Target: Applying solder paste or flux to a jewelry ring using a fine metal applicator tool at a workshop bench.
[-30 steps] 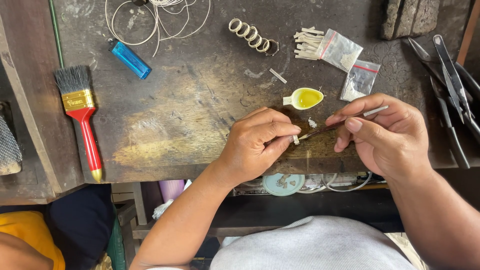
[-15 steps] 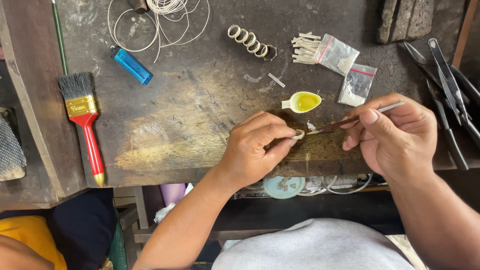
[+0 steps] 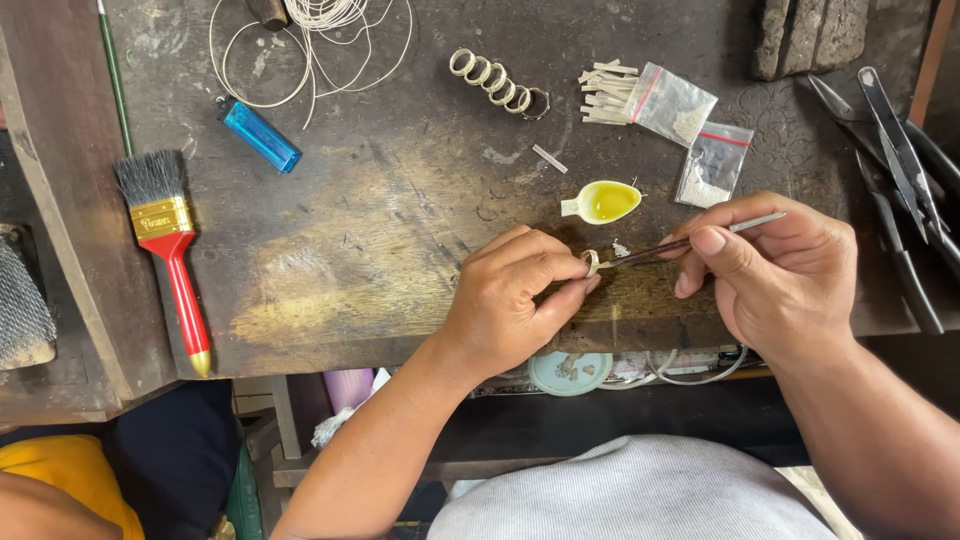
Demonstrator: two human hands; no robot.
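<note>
My left hand (image 3: 515, 300) pinches a small pale ring (image 3: 592, 262) between thumb and fingers, just above the front edge of the dark wooden workbench (image 3: 380, 200). My right hand (image 3: 780, 275) holds thin metal tweezers (image 3: 690, 242), and their tip touches the ring. A small white spoon-shaped dish of yellow liquid (image 3: 605, 201) lies just beyond the ring. Tiny pale bits lie on the bench beside the ring.
A row of pale rings (image 3: 495, 80), cut metal strips (image 3: 605, 92) and two small plastic bags (image 3: 690, 130) lie at the back. Pliers and cutters (image 3: 900, 170) rest at the right. A blue lighter (image 3: 260, 136), coiled wire (image 3: 300, 40) and a red-handled brush (image 3: 170, 250) lie at left.
The tweezers' tip has closed in on the ring held by my left hand. Both hands have shifted slightly on the bench edge.
</note>
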